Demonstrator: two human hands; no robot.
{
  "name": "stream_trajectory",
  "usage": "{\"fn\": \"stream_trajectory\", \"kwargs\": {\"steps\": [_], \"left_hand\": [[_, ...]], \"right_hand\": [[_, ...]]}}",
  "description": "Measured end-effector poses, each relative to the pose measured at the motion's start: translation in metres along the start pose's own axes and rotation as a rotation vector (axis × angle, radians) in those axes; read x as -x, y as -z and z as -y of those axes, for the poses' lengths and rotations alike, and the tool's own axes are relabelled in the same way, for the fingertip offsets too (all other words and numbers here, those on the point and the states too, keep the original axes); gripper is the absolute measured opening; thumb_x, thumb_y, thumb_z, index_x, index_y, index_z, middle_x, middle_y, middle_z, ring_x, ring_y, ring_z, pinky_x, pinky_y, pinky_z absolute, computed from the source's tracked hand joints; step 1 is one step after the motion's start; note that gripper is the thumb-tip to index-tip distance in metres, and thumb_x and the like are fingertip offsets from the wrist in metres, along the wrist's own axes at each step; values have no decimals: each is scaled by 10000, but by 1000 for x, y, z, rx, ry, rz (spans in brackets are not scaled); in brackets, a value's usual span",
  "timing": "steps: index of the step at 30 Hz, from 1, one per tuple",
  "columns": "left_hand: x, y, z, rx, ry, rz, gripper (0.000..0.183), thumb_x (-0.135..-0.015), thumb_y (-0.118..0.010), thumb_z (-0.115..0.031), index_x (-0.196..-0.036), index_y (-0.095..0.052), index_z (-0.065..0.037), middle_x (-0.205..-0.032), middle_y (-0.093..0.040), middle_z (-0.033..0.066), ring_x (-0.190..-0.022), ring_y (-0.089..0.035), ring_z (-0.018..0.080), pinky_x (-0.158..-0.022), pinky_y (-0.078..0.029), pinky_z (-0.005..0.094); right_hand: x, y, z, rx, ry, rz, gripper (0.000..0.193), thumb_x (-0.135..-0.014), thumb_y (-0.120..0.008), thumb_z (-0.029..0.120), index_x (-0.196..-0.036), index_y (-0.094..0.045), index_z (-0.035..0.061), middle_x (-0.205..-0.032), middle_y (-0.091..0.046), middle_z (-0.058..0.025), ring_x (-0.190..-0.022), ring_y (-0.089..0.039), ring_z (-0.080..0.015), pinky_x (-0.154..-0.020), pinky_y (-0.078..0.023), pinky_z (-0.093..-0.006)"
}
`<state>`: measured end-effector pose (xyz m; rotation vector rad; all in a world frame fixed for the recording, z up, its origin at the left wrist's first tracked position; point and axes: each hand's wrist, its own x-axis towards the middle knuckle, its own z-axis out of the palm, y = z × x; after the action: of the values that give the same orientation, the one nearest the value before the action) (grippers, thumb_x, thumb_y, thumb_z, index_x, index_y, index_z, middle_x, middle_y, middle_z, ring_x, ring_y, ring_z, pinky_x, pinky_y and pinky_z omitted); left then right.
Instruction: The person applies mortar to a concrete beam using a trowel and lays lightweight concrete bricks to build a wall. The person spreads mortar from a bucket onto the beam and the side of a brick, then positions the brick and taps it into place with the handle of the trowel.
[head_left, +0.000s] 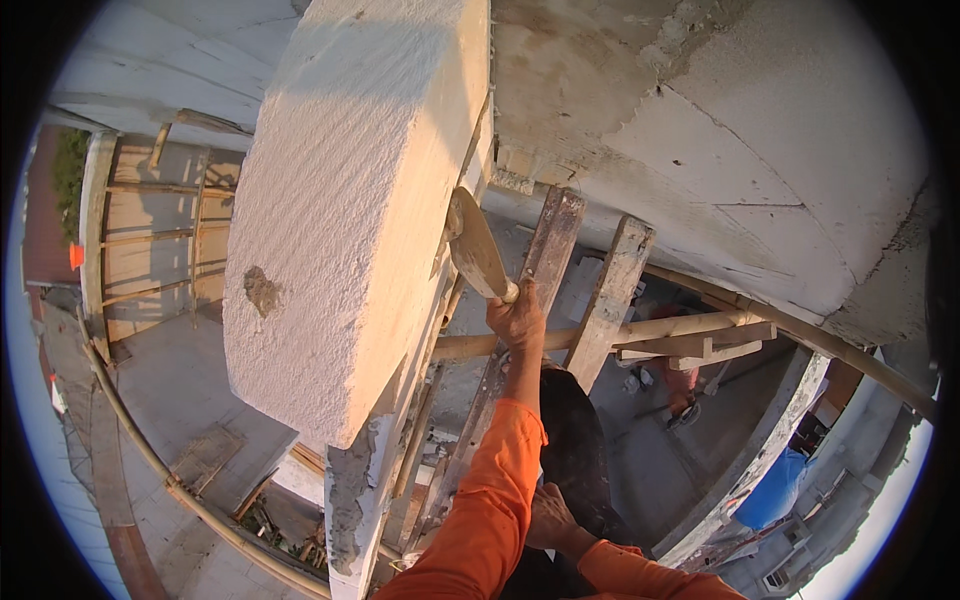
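My left hand (517, 318) grips a trowel (480, 248) by its handle, with the arm stretched forward. The trowel's blade, smeared with grey-brown mortar, is tilted up against the right side of a pale, rough-faced block wall (330, 200). A lump of mortar (454, 215) shows at the blade's edge by the wall. Lower down, close to my dark trousers (575, 440), my right hand (555, 520) is closed; whatever is in it is hidden. A brown mortar patch (262, 290) sticks to the wall's left face.
Two worn wooden planks (612, 300) and bamboo poles (690, 325) form scaffolding high above a floor. A person in orange (683, 392) is down below at right. Grey plastered wall (760, 170) rises on the right. A bamboo rail (190, 500) curves past at lower left.
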<state>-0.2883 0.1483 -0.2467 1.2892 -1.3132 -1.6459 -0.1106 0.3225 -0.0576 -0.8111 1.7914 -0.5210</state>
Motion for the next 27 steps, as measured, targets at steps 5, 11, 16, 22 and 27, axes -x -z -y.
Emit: {"fn": "stream_trajectory", "kwargs": {"steps": [5, 11, 16, 22, 27], "left_hand": [[40, 78, -31, -145, 48, -29, 249, -785, -731, -109, -928, -564, 7, -850, -623, 43, -689, -574, 140, -623, -472, 279], [77, 112, -149, -862, -96, -7, 275, -786, -719, -190, -922, -560, -12, -843, -628, 138, -750, -619, 301, -695, -480, 411], [61, 109, -205, -984, -173, 238, 278, -737, -693, -144, -914, -544, 11, -833, -607, 198, -754, -597, 399, -698, -483, 451], [7, 39, -256, -1009, -4, 523, 282, -732, -670, -147, -894, -522, 31, -773, -590, 119, -618, -598, 217, -580, -485, 341], [-23, -37, -314, -951, 332, 583, 361, -753, -690, -241, -916, -546, 46, -809, -624, 160, -585, -641, 242, -556, -517, 378]], "right_hand": [[6, 0, 10, 98, -74, 149, 284, -849, -532, 294, -1012, -619, 78, -997, -596, -121, -941, -599, -269, -839, -370, -426], [12, -21, 1, -111, -127, -28, 392, -887, -494, 398, -1083, -631, 88, -1080, -603, -144, -1080, -567, -308, -930, -342, -452], [5, -4, 7, -211, -178, 29, 404, -904, -488, 421, -1119, -618, 104, -1141, -592, -140, -1128, -542, -314, -954, -334, -467], [-12, -10, -4, -282, -153, -99, 418, -911, -483, 431, -1135, -596, 97, -1146, -589, -156, -1153, -530, -317, -957, -342, -478], [-22, 1, -9, -366, -113, -189, 414, -910, -487, 435, -1077, -584, 69, -1095, -602, -173, -1075, -566, -361, -897, -397, -501]]}}
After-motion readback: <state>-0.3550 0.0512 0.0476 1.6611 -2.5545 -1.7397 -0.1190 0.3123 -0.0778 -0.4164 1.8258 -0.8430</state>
